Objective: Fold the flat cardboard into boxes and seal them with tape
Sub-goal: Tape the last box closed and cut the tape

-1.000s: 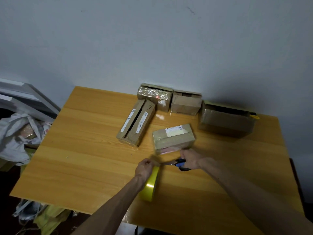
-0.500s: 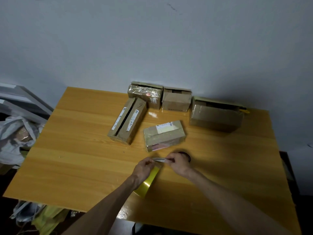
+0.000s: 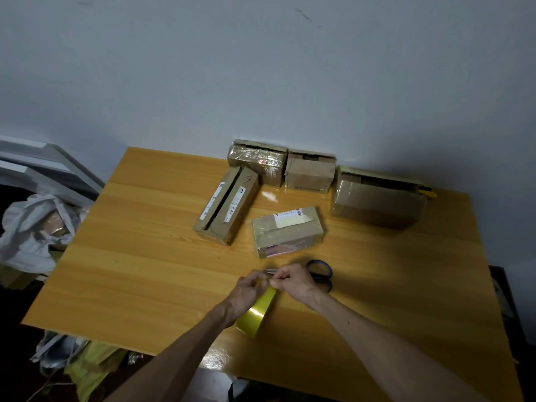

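Currently freeing the tape's end for the next seal

Both hands meet over the yellow tape roll (image 3: 256,314), which stands on edge on the worktop (image 3: 145,256) at six o'clock of the spread. The left hand (image 3: 249,288) curls round the roll's upper rim and steadies it. The right hand (image 3: 293,281) pinches with thumb and forefinger at the top of the roll, right against the left fingertips. Whether a loose end is already lifted is too small to tell. The scissors (image 3: 320,271) lie flat at two o'clock from the right hand, partly hidden behind it and held by neither hand.

At twelve o'clock from the hands, near but apart, sits a small closed box (image 3: 287,230) with a white label and glossy tape on top. A long box (image 3: 227,208) with an open slit along its top lies at eleven o'clock. Three more stand along the wall edge: a taped box (image 3: 256,163), a plain box (image 3: 310,172) just beside it, and a larger box (image 3: 377,198) at one o'clock. A pale bag (image 3: 32,227) slumps off the worktop at nine o'clock.

By my reading, the step in hand is finding and peeling the tape's end. The next move calls for a steady pull, keeping the strip taut so it does not fold onto itself. The strip then goes to a gaping seam, likely the long box, and the scissors cut it.
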